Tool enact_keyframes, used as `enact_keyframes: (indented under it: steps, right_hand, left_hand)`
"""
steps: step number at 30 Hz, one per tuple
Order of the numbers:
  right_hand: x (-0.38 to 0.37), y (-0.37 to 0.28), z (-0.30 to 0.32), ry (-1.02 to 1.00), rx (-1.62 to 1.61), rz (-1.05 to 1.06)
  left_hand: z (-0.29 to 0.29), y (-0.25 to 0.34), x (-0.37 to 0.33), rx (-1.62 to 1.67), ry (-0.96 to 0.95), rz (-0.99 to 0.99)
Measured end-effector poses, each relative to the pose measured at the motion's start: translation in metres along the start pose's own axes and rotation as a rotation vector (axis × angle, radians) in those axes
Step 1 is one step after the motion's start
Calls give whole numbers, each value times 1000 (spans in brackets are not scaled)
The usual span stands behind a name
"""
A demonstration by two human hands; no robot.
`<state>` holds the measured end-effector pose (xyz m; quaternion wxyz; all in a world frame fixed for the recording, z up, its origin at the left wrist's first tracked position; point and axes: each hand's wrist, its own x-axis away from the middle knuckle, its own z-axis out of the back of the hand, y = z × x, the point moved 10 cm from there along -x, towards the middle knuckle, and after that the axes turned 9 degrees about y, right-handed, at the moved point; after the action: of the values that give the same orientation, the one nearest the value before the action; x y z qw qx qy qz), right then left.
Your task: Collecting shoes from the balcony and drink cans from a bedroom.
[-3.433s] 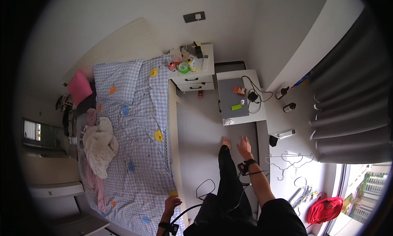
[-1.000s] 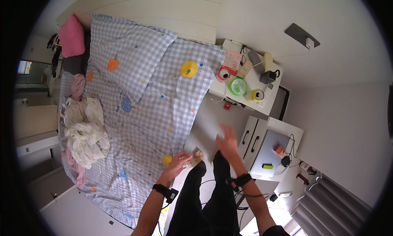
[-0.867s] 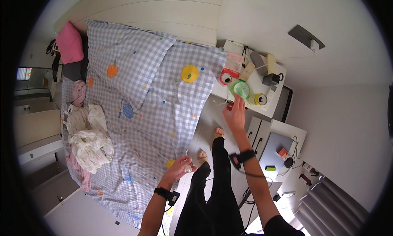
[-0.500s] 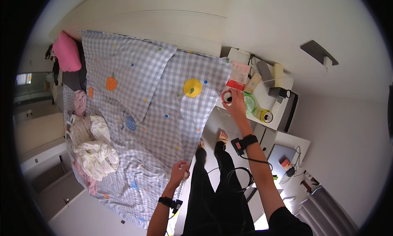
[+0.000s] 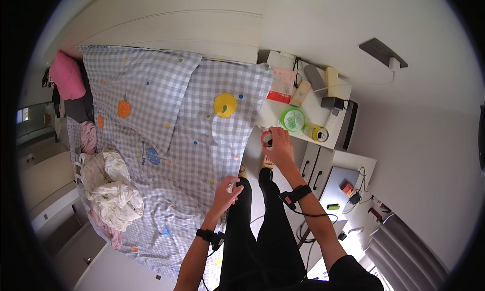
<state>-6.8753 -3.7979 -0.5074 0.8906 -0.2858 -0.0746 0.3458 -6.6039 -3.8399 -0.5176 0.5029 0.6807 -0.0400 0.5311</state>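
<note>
Off the near edge of the white nightstand (image 5: 275, 111), my right hand (image 5: 281, 148) is closed around a red can (image 5: 263, 137), with its open top facing up. Beside the bed, over my left thigh, my left hand (image 5: 223, 196) is closed on a small white object (image 5: 231, 187); its kind cannot be made out. On the nightstand, a round container with a green rim (image 5: 293, 119) stands nearest my right hand. A yellow can (image 5: 316, 133) lies tilted next to it.
A checked quilt and pillow cover the bed (image 5: 202, 144), with crumpled cream cloth (image 5: 117, 200) at the left. A red and white packet (image 5: 282, 84), a grey case (image 5: 314, 80) and a black charger (image 5: 333, 105) sit on the nightstand. A laptop (image 5: 337, 185) lies farther right.
My right hand has drawn the red can toward me, away from the nightstand top. My left hand has risen from the bed's edge toward the can, and its white object shows more clearly.
</note>
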Motion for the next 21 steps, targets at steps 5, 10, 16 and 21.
enact_keyframes:
  steps: [5,10,16,21]
  right_hand:
    - [57,-67,1,-264,-165,52]
    - [106,-102,17,-331,-381,-64]
    - [170,99,-122,-345,-416,-482]
    - [186,325,-276,-305,186,-316]
  left_hand:
    - [1,78,8,-507,178,-482]
    - [-5,51,-2,-902,61,-486]
    - [-3,17,-37,-799,80,-553]
    - [-54,16,-68,-769,-95,-595]
